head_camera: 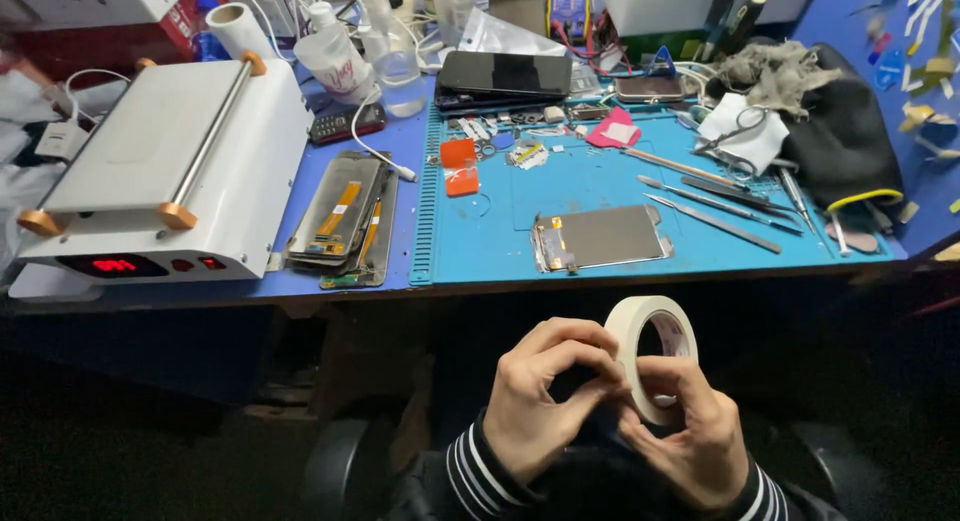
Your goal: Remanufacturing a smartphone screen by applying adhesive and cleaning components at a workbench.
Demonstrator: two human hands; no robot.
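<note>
While the blue repair mat (600, 196) sits at twelve o'clock, both hands grasp the masking tape roll (640, 346) low in frame: left hand (545, 401) pinching its edge, right hand (690, 431) cradling it.

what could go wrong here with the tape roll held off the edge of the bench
The tape roll is held by the left hand and right hand in front of the bench, over a dark gap; if the grip slips it may drop out of sight. The bare screen panel lies unprotected on the blue mat, near metal tweezers that could scratch it. The stacked panels sit close to the bench edge and might be knocked off.
</note>
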